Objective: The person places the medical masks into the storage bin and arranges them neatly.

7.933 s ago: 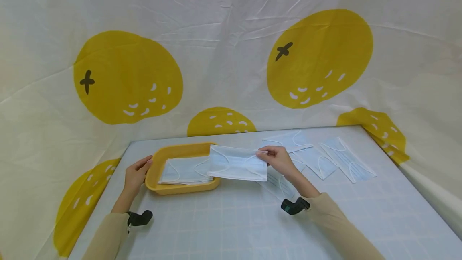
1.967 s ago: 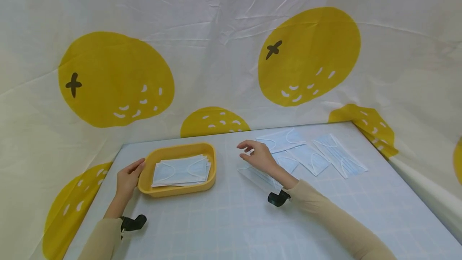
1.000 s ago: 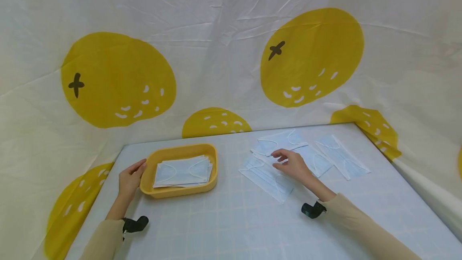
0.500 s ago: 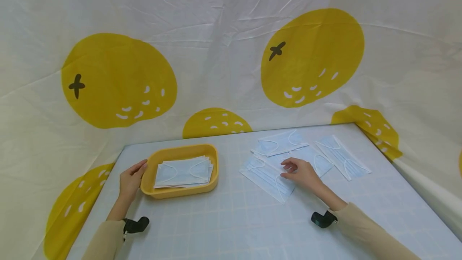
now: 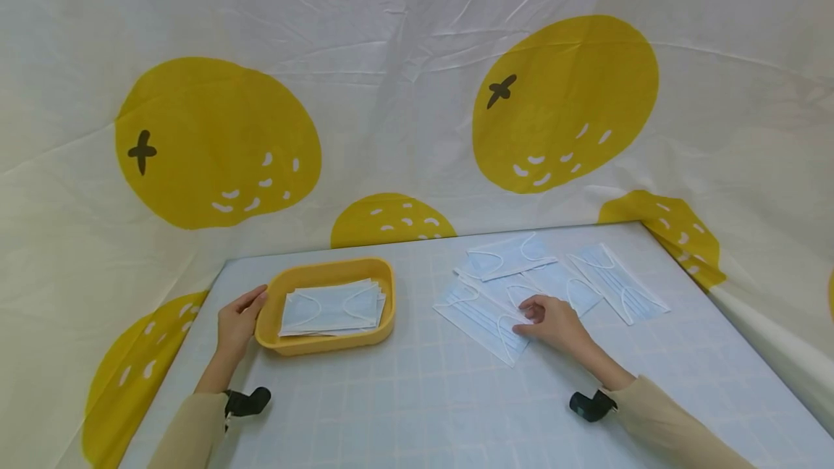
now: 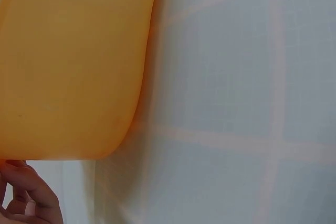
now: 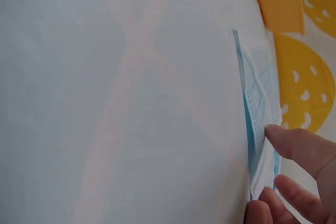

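Observation:
My left hand (image 5: 237, 323) grips the left end of a yellow tray (image 5: 326, 344), thumb and fingers at its rim. In the left wrist view, curled fingers (image 6: 31, 192) meet the end of the tray. Inside it lies a stack of light blue face masks (image 5: 332, 310), ear loops showing on top. My right hand (image 5: 557, 324) is over the right end of a pleated face mask (image 5: 478, 317) lying at a slant. The right wrist view shows the thumb touching this mask (image 7: 257, 114), with a gap between thumb and fingers.
Behind the right hand, more face masks overlap: one at the back (image 5: 511, 258) and one under it (image 5: 567, 284). Another mask (image 5: 619, 284) lies further right. A white curtain (image 5: 404, 129) with yellow fruit prints hangs behind the table (image 5: 391, 411).
A mask held by the right hand earlier now lies in the tray. The right hand has moved right, then down to the front mask. The left hand stays at the tray.

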{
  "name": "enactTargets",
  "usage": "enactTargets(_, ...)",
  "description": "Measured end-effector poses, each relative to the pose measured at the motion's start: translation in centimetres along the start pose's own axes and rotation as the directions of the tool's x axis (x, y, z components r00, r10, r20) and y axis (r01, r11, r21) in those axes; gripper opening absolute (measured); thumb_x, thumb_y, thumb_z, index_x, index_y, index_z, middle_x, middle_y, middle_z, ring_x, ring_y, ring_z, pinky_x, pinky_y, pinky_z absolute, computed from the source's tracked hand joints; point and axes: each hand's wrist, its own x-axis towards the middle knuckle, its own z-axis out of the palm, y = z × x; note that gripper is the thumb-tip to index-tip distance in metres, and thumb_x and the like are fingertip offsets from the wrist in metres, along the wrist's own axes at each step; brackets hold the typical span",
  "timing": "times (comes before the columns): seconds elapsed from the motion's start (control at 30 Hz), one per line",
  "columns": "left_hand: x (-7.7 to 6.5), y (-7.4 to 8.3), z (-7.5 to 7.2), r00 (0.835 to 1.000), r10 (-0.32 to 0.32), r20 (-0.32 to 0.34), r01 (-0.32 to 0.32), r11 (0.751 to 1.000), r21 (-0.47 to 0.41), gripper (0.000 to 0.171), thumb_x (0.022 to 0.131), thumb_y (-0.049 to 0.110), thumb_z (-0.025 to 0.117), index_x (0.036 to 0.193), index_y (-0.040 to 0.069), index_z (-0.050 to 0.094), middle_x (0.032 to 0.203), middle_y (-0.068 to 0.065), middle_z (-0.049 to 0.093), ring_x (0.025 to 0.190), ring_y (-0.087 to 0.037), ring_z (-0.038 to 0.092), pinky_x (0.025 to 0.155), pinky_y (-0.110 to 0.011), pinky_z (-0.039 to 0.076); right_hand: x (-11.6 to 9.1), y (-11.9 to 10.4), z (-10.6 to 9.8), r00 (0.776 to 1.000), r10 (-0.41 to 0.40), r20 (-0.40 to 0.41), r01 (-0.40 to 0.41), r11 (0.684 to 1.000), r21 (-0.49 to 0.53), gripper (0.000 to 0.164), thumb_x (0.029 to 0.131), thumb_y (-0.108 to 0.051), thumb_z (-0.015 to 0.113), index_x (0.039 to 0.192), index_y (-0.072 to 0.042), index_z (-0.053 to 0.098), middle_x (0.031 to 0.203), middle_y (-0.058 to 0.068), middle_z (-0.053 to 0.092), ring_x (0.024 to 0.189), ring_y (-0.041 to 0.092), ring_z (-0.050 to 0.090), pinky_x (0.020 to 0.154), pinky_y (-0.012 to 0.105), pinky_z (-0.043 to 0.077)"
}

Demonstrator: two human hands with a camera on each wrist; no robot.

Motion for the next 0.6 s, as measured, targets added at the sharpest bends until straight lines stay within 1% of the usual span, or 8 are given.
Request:
enactTargets(0.1, 0.03, 0.04, 0.05, 1.0, -0.002, 0.001, 0.002, 1.0, 0.004, 0.049, 0.095, 0.039, 0.057, 0.132, 0.007, 0.058, 0.09, 0.028, 0.054, 0.075, 0.013, 0.052, 0.061, -0.012, 0.049, -0.23, 0.28, -0.13, 1.0, 0.013, -0.001, -0.013, 1.0, -0.004, 0.039, 0.072, -0.027, 0.084, 0.101, -0.006, 0.069, 0.087, 0.004, 0.067, 0.079, 0.018, 0.056, 0.068, 0.029, 0.047)
enactTargets(0.23, 0.03, 0.11, 0.07, 1.0, -0.008, 0.002, 0.008, 1.0, 0.006, 0.048, 0.096, 0.039, 0.056, 0.133, 0.007, 0.058, 0.093, 0.026, 0.056, 0.075, 0.013, 0.052, 0.062, -0.012, 0.05, -0.38, 0.52, -0.24, 1.0, 0.024, 0.019, -0.024, 1.0, -0.002, 0.039, 0.071, -0.029, 0.085, 0.098, -0.007, 0.068, 0.083, 0.003, 0.063, 0.077, 0.017, 0.052, 0.066, 0.027, 0.043)
enactTargets(0.4, -0.05, 0.18, 0.06, 1.0, -0.018, 0.002, 0.018, 1.0, 0.021, 0.049, 0.096, 0.04, 0.056, 0.133, 0.008, 0.058, 0.106, 0.014, 0.06, 0.076, 0.013, 0.052, 0.062, -0.012, 0.05, -0.37, 0.73, -0.2, 0.999, 0.013, 0.049, -0.013, 1.0, -0.006, 0.038, 0.069, -0.026, 0.086, 0.096, -0.006, 0.068, 0.077, 0.002, 0.056, 0.072, 0.015, 0.047, 0.06, 0.024, 0.038)
enactTargets(0.53, -0.05, 0.16, 0.0, 1.0, -0.027, 0.016, 0.027, 0.999, 0.034, 0.051, 0.096, 0.042, 0.054, 0.135, 0.01, 0.056, 0.12, 0.001, 0.061, 0.076, 0.012, 0.051, 0.061, -0.013, 0.049, -0.31, 0.8, -0.07, 0.998, 0.018, 0.06, -0.017, 1.0, -0.016, 0.039, 0.069, -0.025, 0.086, 0.098, -0.006, 0.068, 0.079, 0.001, 0.058, 0.073, 0.015, 0.048, 0.062, 0.023, 0.04)
enactTargets(0.6, 0.0, 0.17, -0.03, 0.999, -0.029, 0.022, 0.028, 0.999, 0.036, 0.051, 0.096, 0.043, 0.054, 0.135, 0.01, 0.056, 0.123, -0.002, 0.06, 0.076, 0.012, 0.052, 0.061, -0.013, 0.049, -0.3, 0.77, -0.07, 0.998, 0.016, 0.068, -0.015, 1.0, -0.017, 0.039, 0.071, -0.025, 0.085, 0.1, -0.005, 0.068, 0.082, 0.001, 0.061, 0.075, 0.015, 0.05, 0.064, 0.024, 0.042)
